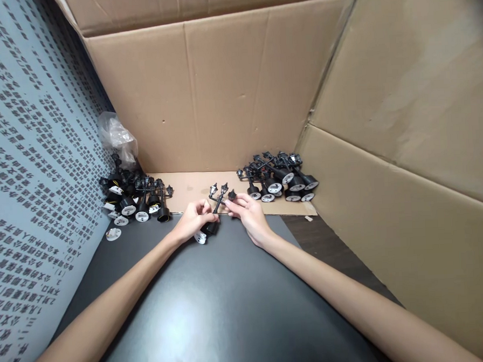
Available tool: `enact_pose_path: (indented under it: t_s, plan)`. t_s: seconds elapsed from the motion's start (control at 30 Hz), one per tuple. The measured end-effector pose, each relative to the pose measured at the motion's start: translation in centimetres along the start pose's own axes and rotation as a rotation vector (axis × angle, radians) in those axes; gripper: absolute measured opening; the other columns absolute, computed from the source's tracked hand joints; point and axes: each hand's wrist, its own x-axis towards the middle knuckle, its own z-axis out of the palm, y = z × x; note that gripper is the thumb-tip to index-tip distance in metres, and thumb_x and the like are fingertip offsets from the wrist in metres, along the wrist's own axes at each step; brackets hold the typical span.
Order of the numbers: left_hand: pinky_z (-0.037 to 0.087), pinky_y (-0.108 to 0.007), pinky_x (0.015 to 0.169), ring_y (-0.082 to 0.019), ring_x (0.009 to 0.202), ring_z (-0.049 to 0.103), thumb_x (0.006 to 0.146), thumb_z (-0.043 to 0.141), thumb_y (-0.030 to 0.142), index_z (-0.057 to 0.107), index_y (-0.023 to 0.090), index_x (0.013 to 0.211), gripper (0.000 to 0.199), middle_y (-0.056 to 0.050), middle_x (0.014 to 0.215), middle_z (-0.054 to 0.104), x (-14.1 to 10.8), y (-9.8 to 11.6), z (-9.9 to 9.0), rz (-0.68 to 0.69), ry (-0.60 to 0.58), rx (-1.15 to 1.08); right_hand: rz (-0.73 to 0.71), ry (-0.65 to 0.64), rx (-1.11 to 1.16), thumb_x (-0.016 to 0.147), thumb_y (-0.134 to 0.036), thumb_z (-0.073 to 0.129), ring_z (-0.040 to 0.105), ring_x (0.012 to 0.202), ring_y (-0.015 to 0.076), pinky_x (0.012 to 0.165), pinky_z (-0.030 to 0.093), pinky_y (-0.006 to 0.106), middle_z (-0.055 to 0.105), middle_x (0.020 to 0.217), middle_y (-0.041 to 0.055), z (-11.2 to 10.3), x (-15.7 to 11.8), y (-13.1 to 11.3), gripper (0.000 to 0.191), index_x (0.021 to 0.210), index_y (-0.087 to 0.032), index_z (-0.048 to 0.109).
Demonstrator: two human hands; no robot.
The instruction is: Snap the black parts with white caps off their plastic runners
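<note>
A small black street-lamp model [217,204] with several lantern heads is tilted between my hands, its heads pointing away from me. My left hand [195,220] is closed around its black base. A white disc [200,237] shows at the underside of that base. My right hand [249,215] pinches the lamp's right-hand lantern arm between thumb and fingers. Both hands are just above the near edge of a flat cardboard piece [189,185], where the dark grey mat [215,301] begins.
Several black lamp models [282,176] are heaped at the right, with more lamps [141,200] at the left. A loose white disc [113,234] lies beside the left heap, and a clear plastic bag [117,136] behind it. Cardboard walls [221,95] enclose the back and right.
</note>
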Motion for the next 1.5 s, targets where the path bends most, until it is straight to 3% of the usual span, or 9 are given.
enact_pose_path:
  t_s: [0.33, 0.5, 1.07, 1.5]
  plan:
    - [0.04, -0.022, 0.06, -0.015, 0.069, 0.065, 0.062, 0.071, 0.024, 0.035, 0.019, 0.062, 0.036, 0.005, 0.062, 0.051, -0.2, 0.5, 0.1, -0.002, -0.008, -0.016, 0.149, -0.098, 0.187, 0.066, -0.048, 0.08, 0.064, 0.094, 0.0199, 0.087, 0.049, 0.036, 0.069, 0.099, 0.005, -1.0, 0.4, -1.1, 0.038, 0.088, -0.022, 0.064]
    - [0.04, -0.021, 0.058, -0.015, 0.07, 0.065, 0.062, 0.072, 0.025, 0.034, 0.019, 0.063, 0.039, 0.005, 0.062, 0.051, -0.2, 0.5, -0.1, 0.012, -0.012, 0.002, 0.122, -0.177, 0.155, 0.071, -0.052, 0.074, 0.063, 0.096, 0.0212, 0.084, 0.048, 0.036, 0.068, 0.099, 0.0049, -1.4, 0.5, -1.2, 0.038, 0.094, -0.023, 0.064]
    - [0.04, -0.02, 0.058, -0.015, 0.069, 0.065, 0.061, 0.073, 0.026, 0.034, 0.019, 0.063, 0.04, 0.005, 0.062, 0.051, -0.1, 0.4, -0.1, 0.015, -0.003, -0.009, 0.173, -0.183, 0.214, 0.067, -0.045, 0.08, 0.061, 0.089, 0.0171, 0.089, 0.046, 0.033, 0.067, 0.099, 0.0042, -1.6, 0.6, -0.9, 0.033, 0.086, -0.02, 0.068]
    - [0.042, -0.023, 0.062, -0.016, 0.071, 0.066, 0.059, 0.073, 0.026, 0.033, 0.019, 0.06, 0.041, 0.004, 0.064, 0.051, -0.2, 0.6, 0.0, 0.007, -0.019, -0.01, 0.136, -0.175, 0.156, 0.073, -0.05, 0.074, 0.063, 0.092, 0.0195, 0.087, 0.049, 0.036, 0.068, 0.104, 0.0053, -1.6, 0.8, -0.7, 0.035, 0.094, -0.024, 0.066]
